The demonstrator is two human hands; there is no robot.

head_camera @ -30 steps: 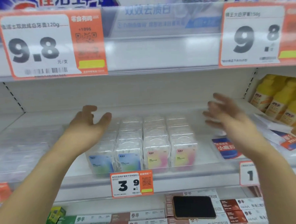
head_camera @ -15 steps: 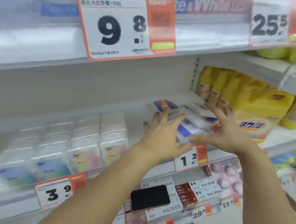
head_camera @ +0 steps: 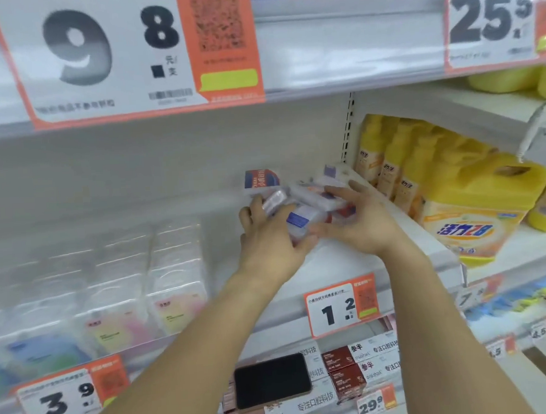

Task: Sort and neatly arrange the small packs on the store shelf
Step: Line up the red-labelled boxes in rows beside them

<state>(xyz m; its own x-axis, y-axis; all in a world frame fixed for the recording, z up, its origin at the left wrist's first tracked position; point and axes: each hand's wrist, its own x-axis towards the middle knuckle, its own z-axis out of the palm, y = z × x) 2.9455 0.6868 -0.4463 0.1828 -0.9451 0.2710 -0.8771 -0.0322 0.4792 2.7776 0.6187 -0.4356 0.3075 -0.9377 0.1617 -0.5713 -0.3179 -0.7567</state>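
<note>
Both arms reach up to the white shelf (head_camera: 347, 266) in the middle of the store rack. The left hand (head_camera: 271, 235) and the right hand (head_camera: 358, 221) are close together, and between them is a loose bunch of small packs (head_camera: 300, 218). The packs are see-through with blue and red marks, and they look blurry. The left hand has its fingers curled round the left side of the bunch, with the thumb under it. The right hand curls round the right side, with its fingers laid over the top. The bunch is lifted a little above the shelf, near the back wall. One more pack with a blue and red label (head_camera: 260, 179) stands behind the bunch, just past the fingers. To the left on the same shelf are rows of clear boxes (head_camera: 174, 275) with pink, yellow and blue cards inside. To the right stand yellow bottles (head_camera: 474, 215). A price tag (head_camera: 342, 307) reading 1.2 hangs on the shelf edge under the hands. Lower down, a dark phone (head_camera: 271, 379) lies on top of some brown boxes (head_camera: 345, 374).
</note>
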